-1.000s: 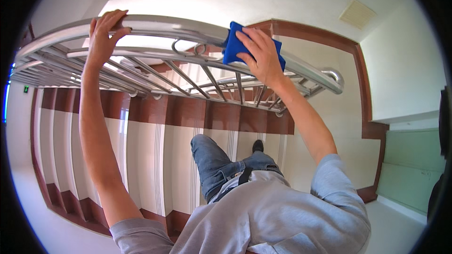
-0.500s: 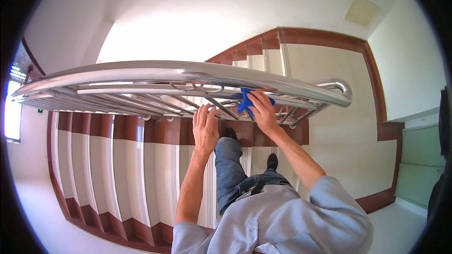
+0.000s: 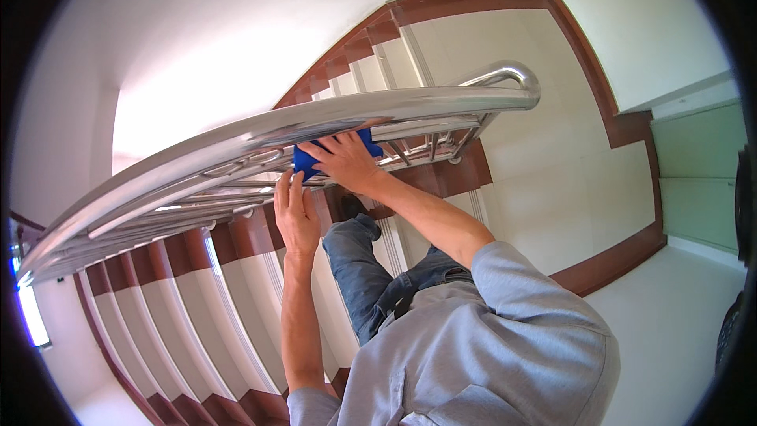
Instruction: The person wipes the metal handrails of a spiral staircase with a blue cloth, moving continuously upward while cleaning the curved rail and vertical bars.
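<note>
A blue cloth (image 3: pixel 304 162) lies bunched against the bars just under the shiny metal handrail (image 3: pixel 315 116). My right hand (image 3: pixel 351 162) presses on it, fingers spread over the fabric, with blue showing on both sides. Close by on the left, my left hand (image 3: pixel 298 219) is raised with its fingers slightly bent and apart. Its fingertips are at the cloth's lower left edge; whether they touch it or a bar, I cannot tell. Nothing shows in the left hand.
Pale steps (image 3: pixel 221 300) with dark red edging descend on the left below the railing. More stairs (image 3: pixel 378 63) lie beyond it. A pale landing (image 3: pixel 568 189) spreads on the right, near a green door-like panel (image 3: pixel 698 213). The handrail bends back at its right end (image 3: pixel 516 83).
My right hand has moved left along the railing with the cloth and now lies flatter over it. The left hand has shifted slightly left. The view has turned, so the railing appears tilted.
</note>
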Demonstrator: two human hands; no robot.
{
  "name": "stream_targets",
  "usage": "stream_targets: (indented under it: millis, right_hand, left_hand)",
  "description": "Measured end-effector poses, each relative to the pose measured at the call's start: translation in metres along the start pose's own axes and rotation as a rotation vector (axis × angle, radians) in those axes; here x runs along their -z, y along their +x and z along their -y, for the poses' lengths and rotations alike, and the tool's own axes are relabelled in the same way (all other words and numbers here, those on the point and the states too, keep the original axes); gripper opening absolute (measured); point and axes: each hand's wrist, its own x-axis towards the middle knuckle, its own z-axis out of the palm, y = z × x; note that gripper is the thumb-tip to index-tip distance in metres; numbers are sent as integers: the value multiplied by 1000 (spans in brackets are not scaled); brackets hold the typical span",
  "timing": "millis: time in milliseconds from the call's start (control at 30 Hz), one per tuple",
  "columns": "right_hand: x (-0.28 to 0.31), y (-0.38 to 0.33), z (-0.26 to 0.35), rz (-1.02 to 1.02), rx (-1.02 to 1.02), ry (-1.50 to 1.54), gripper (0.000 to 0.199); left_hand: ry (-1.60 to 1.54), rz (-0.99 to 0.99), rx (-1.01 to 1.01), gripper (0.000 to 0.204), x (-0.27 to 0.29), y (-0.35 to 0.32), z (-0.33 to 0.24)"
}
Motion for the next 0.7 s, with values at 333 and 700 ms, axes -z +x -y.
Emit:
stream_targets:
  millis: [333, 700]
  right_hand:
    - [72, -105, -127, 275, -190, -195, 63]
    - [45, -84, -90, 86, -179, -3, 59]
  left_hand:
    - [348, 179, -126, 70, -50, 35, -18]
    - [384, 210, 55, 76, -57, 35, -2]
